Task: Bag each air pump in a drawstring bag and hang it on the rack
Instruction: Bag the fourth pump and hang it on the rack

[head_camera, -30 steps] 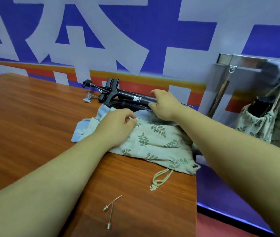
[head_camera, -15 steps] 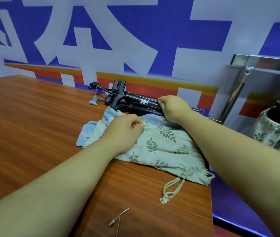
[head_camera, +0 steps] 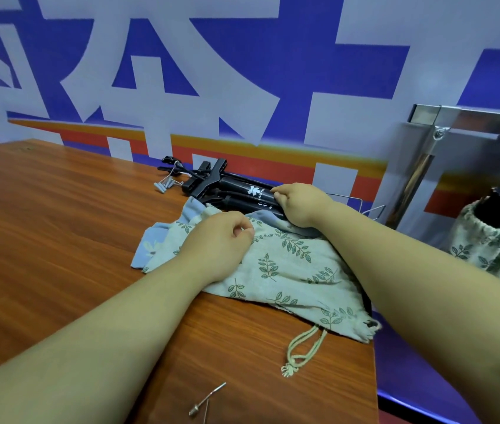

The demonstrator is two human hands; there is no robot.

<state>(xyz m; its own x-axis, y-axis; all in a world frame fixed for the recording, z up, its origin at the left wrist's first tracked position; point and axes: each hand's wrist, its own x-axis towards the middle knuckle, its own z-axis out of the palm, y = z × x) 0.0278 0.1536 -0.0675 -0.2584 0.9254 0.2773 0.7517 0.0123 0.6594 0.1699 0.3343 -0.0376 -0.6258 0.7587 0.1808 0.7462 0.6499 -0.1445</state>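
Note:
Black air pumps (head_camera: 236, 191) lie stacked at the back of the wooden table (head_camera: 43, 228), handles to the left. My right hand (head_camera: 300, 203) grips the barrel of the top pump. In front of them lies a cream leaf-print drawstring bag (head_camera: 288, 270) on top of a blue bag (head_camera: 150, 249). My left hand (head_camera: 221, 243) rests on the leaf-print bag with curled fingers pinching its fabric near the mouth. The bag's cord (head_camera: 303, 347) trails toward me. At the right, a filled leaf-print bag (head_camera: 487, 243) hangs on the metal rack (head_camera: 444, 123).
Metal inflation needles (head_camera: 205, 399) lie on the table near its front right corner. Grey nozzle adapters (head_camera: 166, 185) sit left of the pump handles. The table's right edge drops off just past the bag. A blue and white printed wall stands behind.
The view has drifted slightly, so the rack and hanging bag sit further right. Both hands stay where they were on the pump and the bag.

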